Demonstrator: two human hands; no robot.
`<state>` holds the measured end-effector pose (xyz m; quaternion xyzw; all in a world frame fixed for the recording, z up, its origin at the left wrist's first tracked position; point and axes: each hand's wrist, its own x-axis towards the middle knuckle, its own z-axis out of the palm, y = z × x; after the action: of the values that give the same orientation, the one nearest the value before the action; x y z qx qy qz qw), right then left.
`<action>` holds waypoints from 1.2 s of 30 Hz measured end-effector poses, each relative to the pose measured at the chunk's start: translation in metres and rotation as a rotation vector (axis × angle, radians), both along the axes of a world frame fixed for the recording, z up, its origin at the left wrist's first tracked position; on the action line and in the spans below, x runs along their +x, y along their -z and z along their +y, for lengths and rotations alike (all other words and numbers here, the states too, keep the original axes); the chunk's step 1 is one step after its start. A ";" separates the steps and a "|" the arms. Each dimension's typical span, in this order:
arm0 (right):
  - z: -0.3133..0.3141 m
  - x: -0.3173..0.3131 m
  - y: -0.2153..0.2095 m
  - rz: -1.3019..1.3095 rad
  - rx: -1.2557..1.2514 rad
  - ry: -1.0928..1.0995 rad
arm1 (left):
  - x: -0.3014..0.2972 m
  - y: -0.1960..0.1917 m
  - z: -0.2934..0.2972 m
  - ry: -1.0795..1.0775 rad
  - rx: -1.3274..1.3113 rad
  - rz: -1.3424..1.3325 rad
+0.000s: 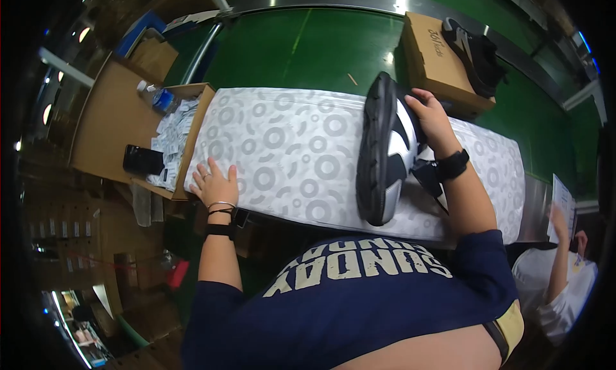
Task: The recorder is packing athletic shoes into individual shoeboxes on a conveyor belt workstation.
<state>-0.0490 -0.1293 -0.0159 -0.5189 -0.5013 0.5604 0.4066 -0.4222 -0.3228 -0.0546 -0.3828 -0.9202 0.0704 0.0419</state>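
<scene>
Far left: a brown cardboard tray (109, 123) sat on the left side, with a black phone-like slab (142, 159) lying on it and a clear plastic bottle (160, 99) at its far edge.
Packet box: just right of the tray, an open cardboard box (192, 139) held a heap of small white packets (172, 137); it touched the left edge of the paper.
Paper: a wide sheet of white wrapping paper (289, 152) printed with grey rings lay spread across the tabletop (308, 46), which was green and stretched to the far side.
Left hand: the left hand (215, 185) rested flat on the near left corner of the paper, fingers (206, 171) spread and pressed down, gripping nothing; the wrist carried bracelets and a dark band.
Shoe: a black, white and grey shoe (385, 155) stood on its side near the middle right of the paper, its dark sole facing left.
Right hand: the right hand (433, 123) held the shoe at its far end, fingers (417, 103) curled over the upper and closed on it; a black watch sat on the wrist.
Far right: an open brown shoebox (439, 62) stood on the tabletop beyond the paper, with another dark shoe (478, 55) beside it.
Near right: another person in a white top (552, 286) held up a sheet of paper (563, 206), well apart from the shoe.
</scene>
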 end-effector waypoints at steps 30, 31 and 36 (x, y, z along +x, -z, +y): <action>-0.036 -0.067 -0.099 -0.028 0.160 -0.340 | 0.142 -0.123 0.060 0.822 0.766 -1.240; -0.044 -0.070 -0.106 -0.068 0.185 -0.393 | 0.133 -0.123 0.060 0.563 0.631 -1.704; -0.060 -0.073 -0.107 -0.320 0.641 -0.360 | 0.125 -0.120 0.051 0.392 0.405 -2.000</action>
<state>-0.1215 -0.1891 0.0907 -0.3502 -0.7907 0.3501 0.3599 -0.2969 -0.2715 0.0656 -0.3950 -0.4511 -0.4431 -0.6665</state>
